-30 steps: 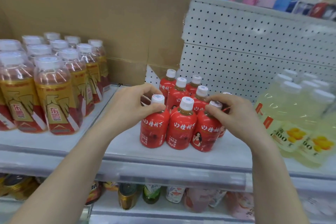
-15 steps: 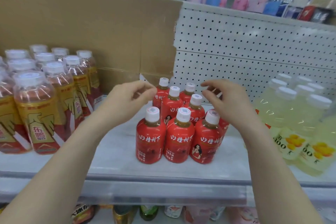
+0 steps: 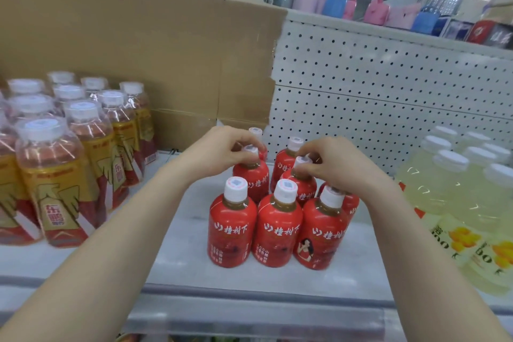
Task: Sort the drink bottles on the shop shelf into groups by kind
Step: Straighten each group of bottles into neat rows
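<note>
Far left of the shelf: gold-and-red labelled bottles packed upright in one block in front of the cardboard sheet. Centre: red-labelled bottles in a tight cluster, three in front, more behind, all upright. Left hand over the second row, fingers pinching the white cap of the second-row left bottle. Right hand just beside, fingers pinching the cap of the second-row middle bottle. Far right: pale yellow bottles, grouped, near the red cluster but apart. Judged: kinds already separated, only squaring-up of the red group in hand. Risks: tipping of a cap-held bottle if pushed sideways, toppling close-packed neighbours in turn; knocking over the front row with either wrist on drawing back; slipping from a cap pinch if lifted, given so narrow a hold.
</note>
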Motion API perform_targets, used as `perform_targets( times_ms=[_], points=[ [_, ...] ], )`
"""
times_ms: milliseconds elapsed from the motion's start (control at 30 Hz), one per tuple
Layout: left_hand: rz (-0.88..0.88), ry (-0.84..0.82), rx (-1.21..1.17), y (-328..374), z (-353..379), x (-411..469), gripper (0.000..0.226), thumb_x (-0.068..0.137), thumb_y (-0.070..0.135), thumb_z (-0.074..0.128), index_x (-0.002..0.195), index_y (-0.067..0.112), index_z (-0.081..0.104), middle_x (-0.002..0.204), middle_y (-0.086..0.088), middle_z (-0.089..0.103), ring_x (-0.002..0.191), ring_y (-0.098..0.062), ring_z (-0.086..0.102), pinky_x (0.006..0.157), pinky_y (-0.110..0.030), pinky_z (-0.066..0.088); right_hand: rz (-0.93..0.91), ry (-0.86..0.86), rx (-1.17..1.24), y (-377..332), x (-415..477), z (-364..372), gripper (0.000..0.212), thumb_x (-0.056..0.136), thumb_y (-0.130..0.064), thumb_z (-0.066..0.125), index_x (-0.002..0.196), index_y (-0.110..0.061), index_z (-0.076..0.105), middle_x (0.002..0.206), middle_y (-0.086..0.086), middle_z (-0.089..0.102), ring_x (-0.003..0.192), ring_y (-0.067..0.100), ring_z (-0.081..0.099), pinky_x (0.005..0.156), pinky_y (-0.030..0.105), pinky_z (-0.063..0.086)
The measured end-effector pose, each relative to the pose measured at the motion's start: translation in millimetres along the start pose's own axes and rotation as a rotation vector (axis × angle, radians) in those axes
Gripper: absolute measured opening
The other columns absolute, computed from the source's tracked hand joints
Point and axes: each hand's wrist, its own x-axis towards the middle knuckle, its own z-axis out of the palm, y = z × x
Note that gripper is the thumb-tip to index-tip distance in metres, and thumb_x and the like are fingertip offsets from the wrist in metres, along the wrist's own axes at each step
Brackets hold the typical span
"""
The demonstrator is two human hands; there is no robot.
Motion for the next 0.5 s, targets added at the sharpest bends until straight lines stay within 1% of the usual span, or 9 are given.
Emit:
perform_targets(
  times_ms=[33,100,133,167,233,300,400,467,500],
  points=[
    [-0.011,0.014,-0.014,-4.1,-4.5,-7.5,0.016,0.090,0.028,0.071,0.104,0.035,0.073,0.079,0.012,0.065,0.063,0.004,0.054,0.060,-0.016,0.042,-0.019,-0.002,-0.003,-3.5,2.2,0.0,0.031,0.094,-0.032,0.068,0.122,-0.019,0.070,0.097,-0.004,0.066,0.069,0.000,0.050,0.058,0.017,0.035],
    [-0.039,0.033,-0.044,-9.9,-10.8,-21.1,0.019,0.090,0.027,0.071,0.108,0.032,0.075,0.091,0.011,0.072,0.079,0.000,0.065,0.069,-0.019,0.051,-0.053,-0.002,0.032,-11.4,7.1,3.4,0.027,0.093,-0.034,0.068,0.117,-0.021,0.072,0.091,-0.009,0.065,0.068,-0.003,0.049,0.057,0.014,0.033],
    [-0.045,0.043,-0.055,-11.2,-11.7,-27.1,0.021,0.090,0.027,0.071,0.110,0.031,0.075,0.091,0.012,0.073,0.082,-0.002,0.067,0.072,-0.019,0.053,-0.068,-0.002,0.055,-15.4,9.6,6.3,0.026,0.093,-0.035,0.069,0.115,-0.021,0.072,0.085,-0.012,0.062,0.069,-0.002,0.050,0.056,0.014,0.033],
    [-0.046,0.055,-0.061,-12.2,-11.3,-31.4,0.021,0.090,0.026,0.071,0.111,0.030,0.075,0.089,0.014,0.072,0.079,-0.001,0.066,0.071,-0.016,0.052,-0.082,-0.005,0.069,-19.0,12.0,9.1,0.026,0.092,-0.035,0.069,0.114,-0.022,0.073,0.082,-0.012,0.060,0.071,0.001,0.053,0.057,0.014,0.034],
    [-0.039,0.095,-0.072,-13.3,-7.0,-37.1,0.022,0.090,0.024,0.072,0.111,0.030,0.075,0.086,0.016,0.071,0.075,0.002,0.063,0.068,-0.010,0.047,-0.112,-0.012,0.070,-24.6,15.8,13.3,0.027,0.092,-0.035,0.069,0.116,-0.023,0.072,0.085,-0.009,0.062,0.077,0.007,0.057,0.059,0.015,0.037],
    [-0.030,0.140,-0.086,-13.3,-1.8,-40.8,0.024,0.090,0.021,0.072,0.111,0.031,0.075,0.091,0.022,0.070,0.080,0.008,0.063,0.070,-0.007,0.046,-0.129,-0.022,0.055,-26.9,16.6,14.2,0.028,0.093,-0.035,0.068,0.119,-0.023,0.071,0.082,-0.010,0.060,0.073,0.004,0.054,0.057,0.015,0.035],
    [-0.013,0.189,-0.065,-12.1,4.4,-42.4,0.025,0.090,0.021,0.072,0.111,0.032,0.074,0.099,0.019,0.072,0.087,0.004,0.065,0.075,-0.016,0.052,-0.130,-0.017,0.038,-25.2,16.3,15.3,0.029,0.094,-0.035,0.067,0.120,-0.023,0.070,0.070,-0.016,0.050,0.062,-0.002,0.047,0.053,0.014,0.029],
    [0.005,0.217,-0.055,-11.8,7.7,-42.3,0.026,0.089,0.021,0.072,0.113,0.032,0.074,0.106,0.020,0.071,0.094,0.004,0.065,0.082,-0.020,0.054,-0.135,-0.022,0.046,-25.6,13.1,14.5,0.029,0.094,-0.036,0.068,0.120,-0.024,0.071,0.071,-0.016,0.052,0.063,-0.002,0.049,0.055,0.014,0.032],
    [0.007,0.231,-0.063,-11.7,9.2,-42.3,0.027,0.089,0.021,0.073,0.113,0.032,0.074,0.107,0.020,0.070,0.096,0.005,0.064,0.085,-0.022,0.054,-0.135,-0.030,0.073,-24.7,10.0,12.7,0.029,0.093,-0.036,0.068,0.121,-0.025,0.071,0.075,-0.016,0.057,0.067,-0.002,0.053,0.058,0.015,0.038]
  ],
)
